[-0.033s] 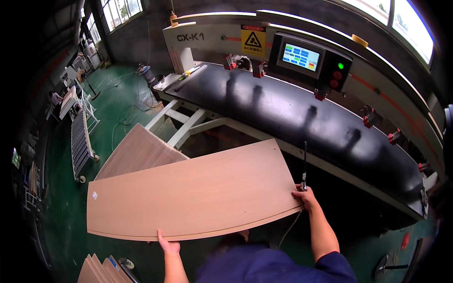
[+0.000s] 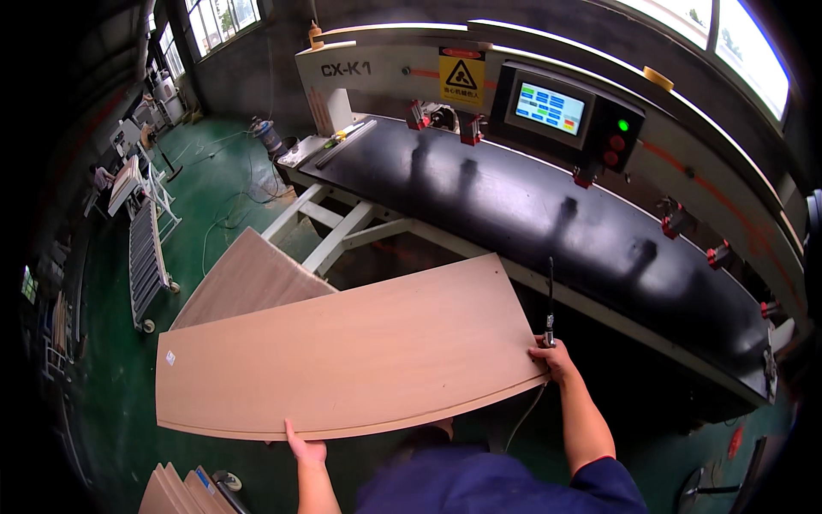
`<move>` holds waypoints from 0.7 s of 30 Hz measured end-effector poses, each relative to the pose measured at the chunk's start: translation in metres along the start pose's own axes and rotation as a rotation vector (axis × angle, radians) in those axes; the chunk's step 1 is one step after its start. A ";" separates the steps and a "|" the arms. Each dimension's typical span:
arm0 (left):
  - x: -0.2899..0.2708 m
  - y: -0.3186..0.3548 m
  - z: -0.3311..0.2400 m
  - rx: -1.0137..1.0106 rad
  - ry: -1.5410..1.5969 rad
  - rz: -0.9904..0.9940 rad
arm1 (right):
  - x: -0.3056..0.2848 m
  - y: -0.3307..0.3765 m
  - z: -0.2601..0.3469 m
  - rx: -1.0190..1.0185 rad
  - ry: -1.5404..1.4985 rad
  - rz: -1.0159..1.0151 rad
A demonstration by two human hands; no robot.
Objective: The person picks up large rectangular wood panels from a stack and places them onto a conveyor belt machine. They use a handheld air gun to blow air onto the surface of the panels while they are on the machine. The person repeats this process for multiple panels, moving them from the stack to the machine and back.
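Note:
A long, light-brown wooden panel (image 2: pixel 351 351) spans the space in front of me, tilted, with a small white label (image 2: pixel 169 358) near its left end. My left hand (image 2: pixel 306 447) grips its near edge, thumb on top and fingers hidden underneath. At the right end, my right hand (image 2: pixel 555 360) is closed around the corner, thumb over the face. Right beside that hand stands a slim tool with a dark rod and metal body (image 2: pixel 550 327); whether the hand touches it I cannot tell. Behind the panel lies another wooden board (image 2: pixel 253 283), partly covered.
Beyond is a machine with a black bed (image 2: pixel 505 193), red-tipped clamps (image 2: pixel 472 130) and a lit screen (image 2: pixel 548 104). Pale frame bars (image 2: pixel 338 240) reach toward the boards. More boards (image 2: pixel 184 493) stand at lower left. A roller rack (image 2: pixel 147 257) is on the green floor.
The panel has shifted very slightly left and down in the picture. Both hands keep their hold on it.

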State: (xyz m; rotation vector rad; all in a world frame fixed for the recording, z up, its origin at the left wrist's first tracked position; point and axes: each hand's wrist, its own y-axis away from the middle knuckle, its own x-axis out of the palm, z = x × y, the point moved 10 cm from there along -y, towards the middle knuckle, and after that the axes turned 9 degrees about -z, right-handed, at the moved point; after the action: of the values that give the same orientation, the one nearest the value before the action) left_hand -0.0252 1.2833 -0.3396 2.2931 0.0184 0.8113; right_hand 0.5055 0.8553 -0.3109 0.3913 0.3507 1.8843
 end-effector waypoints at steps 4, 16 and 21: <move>0.054 -0.020 0.023 0.062 -0.038 0.083 | 0.004 -0.085 0.009 0.047 0.066 -0.040; 0.124 -0.053 0.067 0.134 -0.045 -0.073 | -0.050 -0.133 0.079 -0.133 0.330 -0.324; 0.151 -0.049 0.096 0.117 0.021 -0.211 | -0.087 -0.068 0.084 -0.258 0.364 -0.658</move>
State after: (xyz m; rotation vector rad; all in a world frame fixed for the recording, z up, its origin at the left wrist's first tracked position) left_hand 0.1599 1.2970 -0.3413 2.3427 0.3196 0.7406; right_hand 0.6268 0.8000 -0.2723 -0.2309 0.4101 1.3163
